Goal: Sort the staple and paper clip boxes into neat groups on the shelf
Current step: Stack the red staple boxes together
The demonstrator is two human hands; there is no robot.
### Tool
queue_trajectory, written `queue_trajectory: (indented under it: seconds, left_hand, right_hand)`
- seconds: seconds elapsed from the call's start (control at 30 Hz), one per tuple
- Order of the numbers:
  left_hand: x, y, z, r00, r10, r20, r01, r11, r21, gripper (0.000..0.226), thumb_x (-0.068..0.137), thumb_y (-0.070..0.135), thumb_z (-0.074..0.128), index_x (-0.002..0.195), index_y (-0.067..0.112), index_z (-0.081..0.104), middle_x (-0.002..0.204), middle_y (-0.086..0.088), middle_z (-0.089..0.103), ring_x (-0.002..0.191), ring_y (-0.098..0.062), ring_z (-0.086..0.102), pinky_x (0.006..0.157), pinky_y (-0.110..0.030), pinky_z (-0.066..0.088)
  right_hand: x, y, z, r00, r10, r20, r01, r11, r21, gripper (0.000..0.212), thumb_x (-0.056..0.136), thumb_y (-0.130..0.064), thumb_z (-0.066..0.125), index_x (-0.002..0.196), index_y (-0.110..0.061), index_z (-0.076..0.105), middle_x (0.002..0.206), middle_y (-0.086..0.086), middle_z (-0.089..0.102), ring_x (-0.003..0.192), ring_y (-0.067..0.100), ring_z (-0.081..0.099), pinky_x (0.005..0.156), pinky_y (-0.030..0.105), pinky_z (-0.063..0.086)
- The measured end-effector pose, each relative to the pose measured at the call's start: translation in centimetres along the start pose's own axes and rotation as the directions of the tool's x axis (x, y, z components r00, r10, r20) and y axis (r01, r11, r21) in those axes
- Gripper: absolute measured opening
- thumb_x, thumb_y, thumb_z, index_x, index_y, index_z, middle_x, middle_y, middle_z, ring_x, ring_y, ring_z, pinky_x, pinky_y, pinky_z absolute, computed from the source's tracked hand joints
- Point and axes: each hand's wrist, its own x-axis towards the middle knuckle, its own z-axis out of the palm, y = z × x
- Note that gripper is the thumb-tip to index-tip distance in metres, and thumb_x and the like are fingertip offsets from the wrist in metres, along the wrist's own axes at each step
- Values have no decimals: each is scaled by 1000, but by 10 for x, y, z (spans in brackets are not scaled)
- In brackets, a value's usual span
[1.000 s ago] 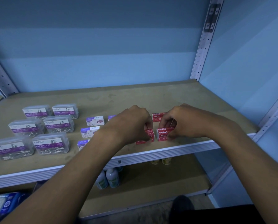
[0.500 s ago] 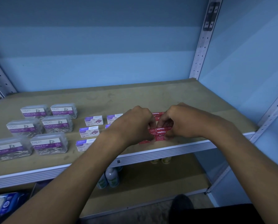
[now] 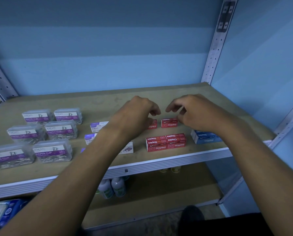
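1. Left hand (image 3: 135,114) and right hand (image 3: 193,113) hover over the wooden shelf board (image 3: 159,92), fingers loosely curled, holding nothing.
2. Two small red cardboard staple boxes (image 3: 169,122) sit at the rear, a slight gap between them. Four more form a tight red block (image 3: 166,142) in front.
3. Clear plastic paper clip boxes (image 3: 40,133) stand grouped at left.
4. Recommended: pinch each rear box by its short ends, then slide it flush against its neighbour, edges square with the front block.

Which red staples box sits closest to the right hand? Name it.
The back-row red staples box, just left of the right hand. It stands alone in full view; the front red boxes sit packed together near the shelf edge.
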Motion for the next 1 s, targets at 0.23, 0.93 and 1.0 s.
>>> queue_trajectory:
  seconds: [0.23, 0.93, 1.0]
  left_hand:
    - [18, -17, 28, 995, -82, 62, 78, 995, 61, 32, 89, 22, 62, 120, 30, 67, 120, -1, 66, 108, -22, 61, 89, -35, 51]
    - [-1, 9, 13, 1000, -15, -12, 14, 999, -33, 23, 84, 17, 68, 105, 25, 75, 103, 0, 74, 92, -19, 68, 82, -39, 56]
    - [-4, 9, 12, 1000, -10, 1, 10, 999, -45, 22, 84, 16, 70, 103, 25, 75, 102, 2, 74, 91, -17, 68, 82, -37, 57]
  right_hand:
    - [23, 5, 23, 999, -16, 29, 16, 1000, -21, 34, 87, -11, 71, 114, -30, 75, 112, -6, 72, 96, 7, 64, 84, 21, 49]
    - [-4, -14, 4, 999, -26, 32, 26, 1000, 11, 17, 82, -17, 81, 96, -27, 81, 88, -12, 76, 81, -1, 68, 81, 25, 58]
    - [-7, -16, 4, 998, -24, 59, 23, 1000, 6, 17, 83, -18, 80, 98, -26, 81, 91, -11, 76, 83, 1, 69, 81, 26, 58]
